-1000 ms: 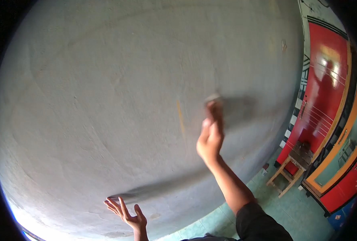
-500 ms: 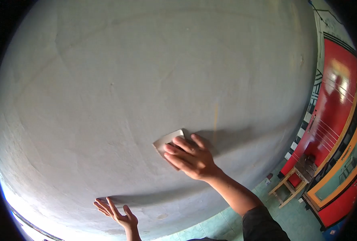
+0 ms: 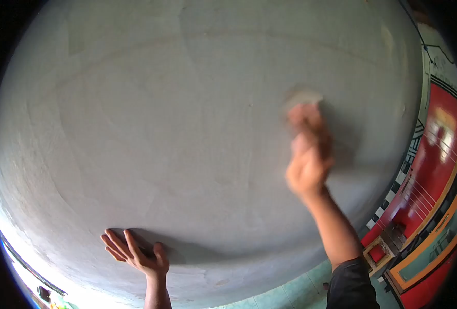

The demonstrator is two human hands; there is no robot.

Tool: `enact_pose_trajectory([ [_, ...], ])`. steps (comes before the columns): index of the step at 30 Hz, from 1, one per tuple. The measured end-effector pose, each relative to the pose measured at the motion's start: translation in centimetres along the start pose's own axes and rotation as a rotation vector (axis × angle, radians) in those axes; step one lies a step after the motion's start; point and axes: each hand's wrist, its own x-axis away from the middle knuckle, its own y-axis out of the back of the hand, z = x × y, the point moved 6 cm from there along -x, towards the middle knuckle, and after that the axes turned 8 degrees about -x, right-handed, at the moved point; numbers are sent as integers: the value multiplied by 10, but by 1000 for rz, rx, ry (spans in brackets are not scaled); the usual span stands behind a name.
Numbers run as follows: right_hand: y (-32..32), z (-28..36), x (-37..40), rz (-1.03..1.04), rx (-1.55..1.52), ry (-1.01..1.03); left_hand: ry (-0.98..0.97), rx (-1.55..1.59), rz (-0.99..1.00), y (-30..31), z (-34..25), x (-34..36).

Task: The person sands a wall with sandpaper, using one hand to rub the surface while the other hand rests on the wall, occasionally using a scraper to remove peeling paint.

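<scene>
A broad grey plastered wall (image 3: pixel 197 129) fills most of the view, bulging through the lens. My right hand (image 3: pixel 309 159), smeared by motion, presses a pale sheet that looks like sandpaper (image 3: pixel 306 96) against the wall, right of centre. Only the sheet's upper part shows above my fingers; the rest lies under them. Low on the left, my left hand (image 3: pixel 138 255) has its fingers spread at the wall with nothing in it. Its fingertips seem to rest on the surface.
Pale green floor tiles (image 3: pixel 275 301) run along the wall's foot. To the right stand a small wooden stool (image 3: pixel 378 255), a red glossy panel (image 3: pixel 439 139) and an orange-framed glass cabinet (image 3: pixel 434 247). Bright light comes in at the lower left.
My right hand has swept up and to the right along the wall with the sheet. My left hand sits slightly higher and further left in view; the camera view has also shifted.
</scene>
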Motion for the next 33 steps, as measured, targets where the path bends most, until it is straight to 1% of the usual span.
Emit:
enact_pose_trajectory([
  [1, 8, -16, -10, -120, 173, -105, -16, -10, -4, -1, 3, 0],
  [4, -6, 10, -26, -68, 196, -14, -45, -8, -3, -4, 5, 8],
  [5, -20, 34, -29, 41, -26, 54, -44, 5, -4, -4, 4, 8],
  [6, -38, 61, -18, 222, 23, 210, -45, 14, -4, -3, 4, 8],
  [8, -60, 80, -12, 335, -116, 422, -40, 41, -6, -3, 1, 8],
  [10, -57, 66, -41, 278, -86, 356, -26, 43, 19, -2, 3, 7],
  [11, -47, 50, -65, 212, 2, 264, -21, 48, 31, -1, 1, 7],
  [12, -40, 33, -81, 58, 54, 168, 0, 68, 49, 1, 1, 6],
  [13, -35, 29, -93, -94, 69, 67, -2, 66, 64, 3, 1, 4],
  [15, -54, 45, -85, -146, 151, 39, 2, 55, 85, 2, 2, 6],
  [17, -76, 92, -79, 197, -31, 224, -41, 27, 58, -1, 6, 9],
  [19, -88, 101, -75, 300, -92, 331, -46, 4, 30, 0, 8, 3],
  [21, -74, 81, -89, 253, -35, 342, -25, -4, 21, 4, 2, -4],
  [23, -55, 48, -102, -13, 22, 130, 12, -18, 14, 2, 2, -5],
  [25, -63, 57, -94, -75, 207, 62, 41, -32, 0, -3, 7, -3],
  [27, -85, 102, -87, 151, -13, 291, 28, -41, -18, -4, 11, -1],
  [28, -98, 128, -75, 340, -94, 486, 29, -43, -18, -4, 12, -2],
  [31, -89, 99, -75, 239, -53, 491, 4, -58, -42, -2, 11, -5],
  [32, -64, 70, -89, 155, -20, 338, -1, -64, -54, 0, 7, -6],
  [33, -52, 46, -93, 33, 43, 156, 0, -65, -51, 1, 6, -7],
])
